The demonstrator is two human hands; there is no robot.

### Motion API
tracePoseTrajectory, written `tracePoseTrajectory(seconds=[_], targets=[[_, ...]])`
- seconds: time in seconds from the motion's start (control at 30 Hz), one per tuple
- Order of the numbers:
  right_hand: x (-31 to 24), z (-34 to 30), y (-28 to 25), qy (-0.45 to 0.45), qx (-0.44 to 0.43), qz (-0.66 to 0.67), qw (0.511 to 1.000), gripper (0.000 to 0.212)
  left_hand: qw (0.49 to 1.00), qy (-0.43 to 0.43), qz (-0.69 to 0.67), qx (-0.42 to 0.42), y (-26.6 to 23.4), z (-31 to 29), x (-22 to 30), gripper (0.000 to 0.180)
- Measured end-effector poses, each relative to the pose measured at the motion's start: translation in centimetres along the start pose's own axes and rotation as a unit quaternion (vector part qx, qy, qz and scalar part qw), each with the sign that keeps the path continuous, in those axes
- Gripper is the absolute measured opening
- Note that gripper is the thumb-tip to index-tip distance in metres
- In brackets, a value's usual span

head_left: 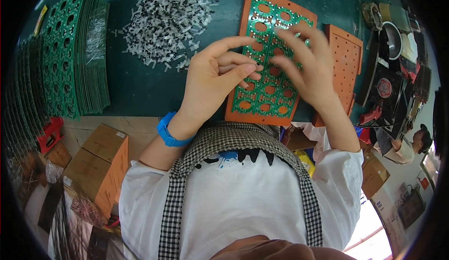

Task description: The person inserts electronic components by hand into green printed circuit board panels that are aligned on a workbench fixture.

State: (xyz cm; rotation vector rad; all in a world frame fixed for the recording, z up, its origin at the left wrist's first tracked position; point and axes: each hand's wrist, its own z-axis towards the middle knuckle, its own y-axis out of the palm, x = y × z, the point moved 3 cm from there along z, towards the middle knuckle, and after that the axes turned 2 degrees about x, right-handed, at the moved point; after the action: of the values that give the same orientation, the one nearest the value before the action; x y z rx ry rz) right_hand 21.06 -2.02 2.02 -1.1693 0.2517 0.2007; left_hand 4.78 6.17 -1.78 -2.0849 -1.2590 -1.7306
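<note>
A green circuit board panel with rows of round holes lies on an orange fixture plate in front of me. My left hand is over the panel's left edge, its thumb pressed toward curled fingers. A small dark bit shows at those fingertips, too small to name. Over the panel's right half is my right hand, smeared a little by motion, fingers spread and apart from the thumb. Nothing shows between them. Small clear and black components form a heap beyond my left hand.
Tall stacks of green circuit boards stand at the left. A second orange plate with small holes lies to the right. Cardboard boxes sit below the table's left side. Another person is at the far right, near cluttered equipment.
</note>
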Motion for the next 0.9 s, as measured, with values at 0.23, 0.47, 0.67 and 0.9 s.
tracePoseTrajectory(seconds=[0.23, 0.47, 0.67, 0.9], targets=[[-0.4, 0.1, 0.9, 0.042, -0.072, 0.337, 0.938, 0.020, 0.997, -0.033, -0.015, -0.073, 0.1, 0.4, 0.0, 0.035], [7.2, 2.8, 1.6, 0.102, -0.034, 0.179, 0.978, 0.010, 0.998, 0.018, -0.036, -0.046, -0.9, 1.1, 0.0, 0.029], [8.2, 3.4, 1.8, 0.058, -0.055, 0.132, 0.988, 0.010, 0.998, 0.039, -0.046, 0.013, -2.1, 1.4, 0.0, 0.027], [8.2, 3.4, 2.0, 0.056, -0.052, 0.125, 0.989, 0.008, 0.998, 0.036, -0.012, 0.041, -2.1, 1.1, 0.3, 0.023]])
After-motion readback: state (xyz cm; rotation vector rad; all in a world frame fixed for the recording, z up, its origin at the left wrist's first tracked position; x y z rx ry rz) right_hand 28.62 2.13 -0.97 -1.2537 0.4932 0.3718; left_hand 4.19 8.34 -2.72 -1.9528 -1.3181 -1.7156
